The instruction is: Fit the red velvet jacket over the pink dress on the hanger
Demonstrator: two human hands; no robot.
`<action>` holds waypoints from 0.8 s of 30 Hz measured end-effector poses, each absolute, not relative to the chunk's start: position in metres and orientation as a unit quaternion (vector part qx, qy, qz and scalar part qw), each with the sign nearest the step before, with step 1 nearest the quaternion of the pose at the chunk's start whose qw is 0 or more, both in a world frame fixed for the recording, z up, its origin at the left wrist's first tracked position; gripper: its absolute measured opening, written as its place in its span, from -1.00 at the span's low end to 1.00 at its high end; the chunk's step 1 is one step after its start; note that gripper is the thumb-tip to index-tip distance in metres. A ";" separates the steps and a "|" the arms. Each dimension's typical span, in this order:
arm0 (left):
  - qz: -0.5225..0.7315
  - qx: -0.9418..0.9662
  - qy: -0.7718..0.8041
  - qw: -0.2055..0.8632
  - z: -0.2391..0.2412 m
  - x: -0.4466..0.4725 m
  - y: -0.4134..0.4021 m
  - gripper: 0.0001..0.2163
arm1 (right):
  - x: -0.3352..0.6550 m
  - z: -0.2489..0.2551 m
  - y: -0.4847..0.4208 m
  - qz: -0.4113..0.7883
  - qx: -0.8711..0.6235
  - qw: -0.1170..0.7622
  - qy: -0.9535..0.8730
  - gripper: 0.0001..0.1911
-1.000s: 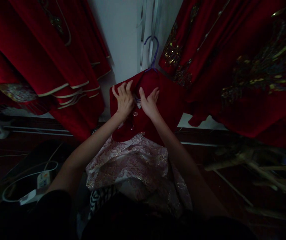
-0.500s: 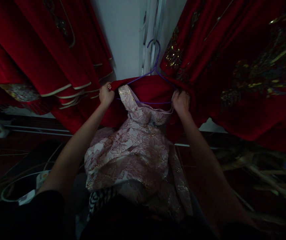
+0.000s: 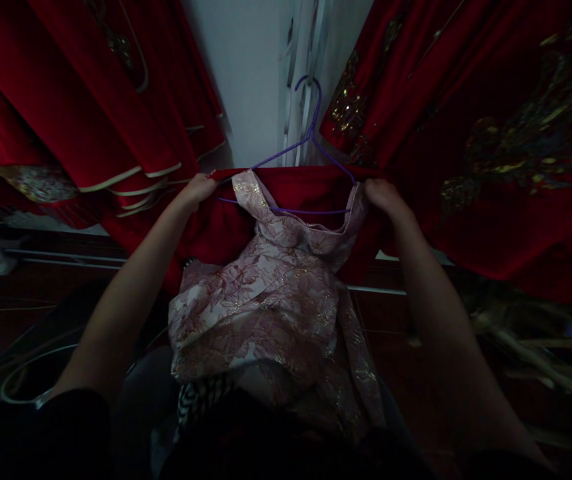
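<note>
A pink brocade dress (image 3: 276, 293) with gold threads lies across my lap, its straps on a purple wire hanger (image 3: 311, 127). Behind the hanger, a red cloth (image 3: 306, 183) is stretched taut from side to side. My left hand (image 3: 201, 189) is closed on the cloth's upper edge, left of the dress's strap. At the other end, my right hand (image 3: 382, 193) is closed on the same edge, just right of the other strap. The fingertips of both hands are partly hidden by the fabric.
Red garments with pale trim (image 3: 111, 180) hang at left. More red clothing with gold embroidery (image 3: 516, 160) hangs at right. A pale wall panel (image 3: 256, 80) stands between them. A white cable (image 3: 3, 387) lies at lower left, and blurred sticks (image 3: 531, 353) at lower right.
Both hands have moved apart, pulling the red cloth wider and straighter. Its top edge sits slightly lower, exposing more of the hanger. The dress's right strap now shows beside my right hand.
</note>
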State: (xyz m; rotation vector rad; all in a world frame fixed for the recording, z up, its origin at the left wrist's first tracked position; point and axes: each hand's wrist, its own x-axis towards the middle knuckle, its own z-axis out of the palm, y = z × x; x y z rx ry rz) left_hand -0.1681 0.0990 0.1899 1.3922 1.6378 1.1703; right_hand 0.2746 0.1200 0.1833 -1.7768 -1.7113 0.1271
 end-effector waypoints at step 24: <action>0.381 0.813 0.436 0.052 0.188 -0.137 0.086 -0.55 | 0.269 0.166 0.099 0.063 -0.551 0.567 -0.609 -0.79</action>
